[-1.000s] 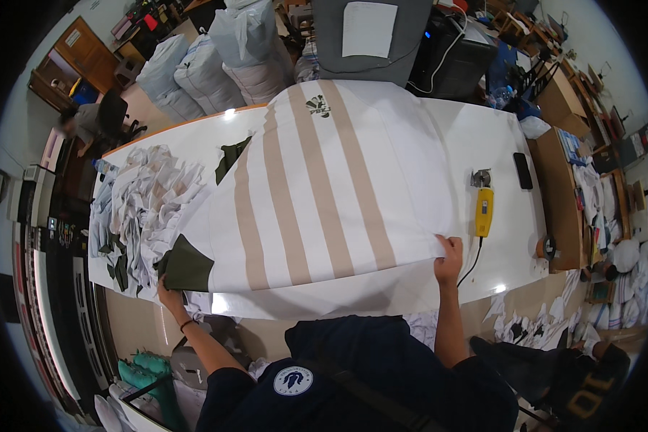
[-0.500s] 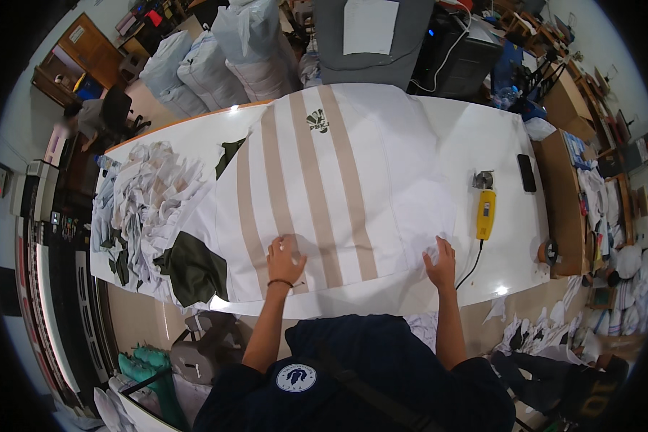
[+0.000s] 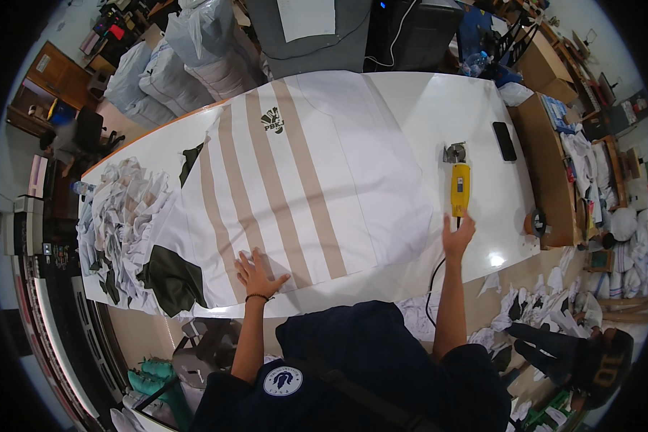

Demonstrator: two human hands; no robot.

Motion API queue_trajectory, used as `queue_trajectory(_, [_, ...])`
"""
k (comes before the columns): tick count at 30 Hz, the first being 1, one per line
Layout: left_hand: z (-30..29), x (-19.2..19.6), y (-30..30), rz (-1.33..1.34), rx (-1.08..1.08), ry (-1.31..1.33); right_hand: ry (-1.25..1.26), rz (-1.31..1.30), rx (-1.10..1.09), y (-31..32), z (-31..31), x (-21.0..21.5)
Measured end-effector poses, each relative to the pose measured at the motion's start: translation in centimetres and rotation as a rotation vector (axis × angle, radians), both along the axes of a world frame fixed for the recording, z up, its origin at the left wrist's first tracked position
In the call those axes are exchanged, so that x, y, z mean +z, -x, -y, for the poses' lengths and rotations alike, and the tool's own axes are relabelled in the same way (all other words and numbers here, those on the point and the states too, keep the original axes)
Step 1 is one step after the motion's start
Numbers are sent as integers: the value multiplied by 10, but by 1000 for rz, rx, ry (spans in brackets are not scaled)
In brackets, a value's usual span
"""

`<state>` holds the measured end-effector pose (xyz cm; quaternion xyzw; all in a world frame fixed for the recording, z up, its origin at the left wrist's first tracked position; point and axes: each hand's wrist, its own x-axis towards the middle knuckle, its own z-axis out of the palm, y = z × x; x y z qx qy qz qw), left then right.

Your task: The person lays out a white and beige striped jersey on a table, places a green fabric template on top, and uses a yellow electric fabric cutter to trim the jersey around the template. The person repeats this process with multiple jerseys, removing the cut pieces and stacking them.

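A large sheet of white fabric with beige stripes and a dark printed emblem (image 3: 317, 155) is spread over the table. My left hand (image 3: 259, 277) lies flat on its near edge, fingers spread. To the right lies a yellow electric rotary cutter (image 3: 460, 189), its round metal blade pointing away from me. My right hand (image 3: 459, 237) is at its near end, where the black cord leaves it. Thumb and fingers are apart on either side of that end; no closed grip on the cutter shows.
A heap of white and beige cloth scraps (image 3: 126, 216) and a dark green cloth piece (image 3: 171, 281) cover the table's left side. A black phone (image 3: 504, 141) and a roll of tape (image 3: 535, 222) lie at the right, beside a cardboard box (image 3: 547, 169). Another person (image 3: 583, 360) is behind on the right.
My right hand has left the fabric's right side and reached right to the cutter's near end. My left hand stays on the fabric, its fingers spread wider. The whole view has shifted.
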<state>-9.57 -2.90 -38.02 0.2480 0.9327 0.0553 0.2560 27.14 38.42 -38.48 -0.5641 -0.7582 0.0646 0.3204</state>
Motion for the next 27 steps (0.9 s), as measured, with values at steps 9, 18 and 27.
queue_trajectory(9, [4, -9, -4, -46, 36, 51, 734, -128, -137, 4, -118, -8])
queue_trajectory(18, [20, -23, -18, -118, 153, 24, 1133, -656, 219, -29, -125, 9])
queue_trajectory(27, [11, 5, -30, -48, 227, 89, 1077, -725, 178, -51, 55, 35])
